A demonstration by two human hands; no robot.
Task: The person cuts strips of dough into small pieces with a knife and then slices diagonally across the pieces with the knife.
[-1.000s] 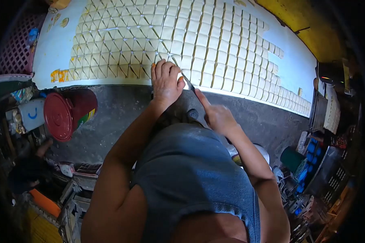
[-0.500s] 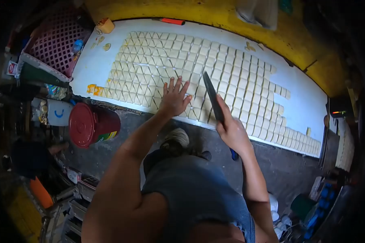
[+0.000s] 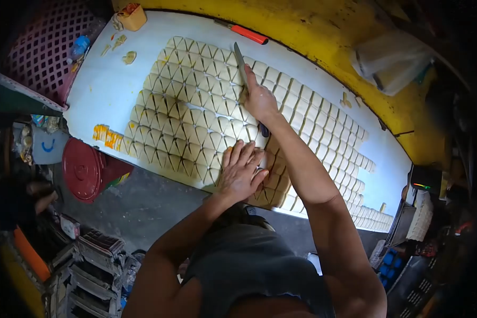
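Observation:
Rows of pale dough pieces (image 3: 312, 138) cover much of the white table (image 3: 90, 90). On the left part they are split by slanting cuts into triangles; to the right they are squarish blocks. My right hand (image 3: 261, 100) grips a long knife (image 3: 240, 61), its blade pointing away toward the far edge of the dough. Nearer the front edge my left hand (image 3: 241, 172) lies on the dough with fingers spread, holding nothing. Orange-coloured strips (image 3: 107, 137) lie at the dough's near left corner.
A red-handled tool (image 3: 249, 35) and an orange cup (image 3: 132, 17) lie near the far edge. Dough scraps (image 3: 129, 57) are at the left. Beyond are a purple crate (image 3: 50, 47) and a lidded red bucket (image 3: 84, 170). Part of another person (image 3: 42, 197) shows at far left.
My right hand and the knife have moved away from me to the far rows. My left hand remains spread on the dough. The camera view has shifted and turned.

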